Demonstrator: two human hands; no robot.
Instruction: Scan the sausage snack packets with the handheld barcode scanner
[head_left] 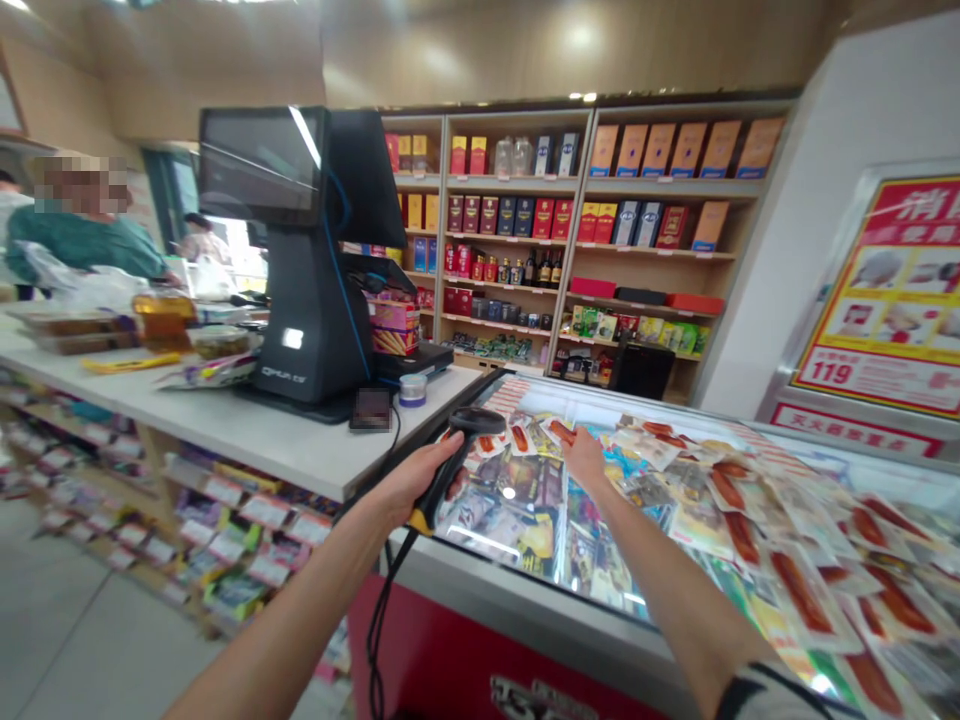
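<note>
My left hand (431, 470) is wrapped round the handle of a black and yellow barcode scanner (478, 421), its head over the left end of a glass-topped freezer (600, 405). The scanner's cable hangs down in front of the freezer. Farther right, my right hand (584, 458) reaches over the glass, its fingers closed on a small clear packet of reddish sausage (561, 430). Two similar sausage packets (520, 437) lie between the scanner and my right hand. Many more vacuum-packed sausages (802, 590) are spread over the glass to the right.
A black point-of-sale terminal (307, 300) stands on the white counter (315, 450) at left, with a small round tub (412, 390) beside it. Shelves of boxed bottles (517, 215) line the back wall. A person in green (90, 240) is beyond the counter.
</note>
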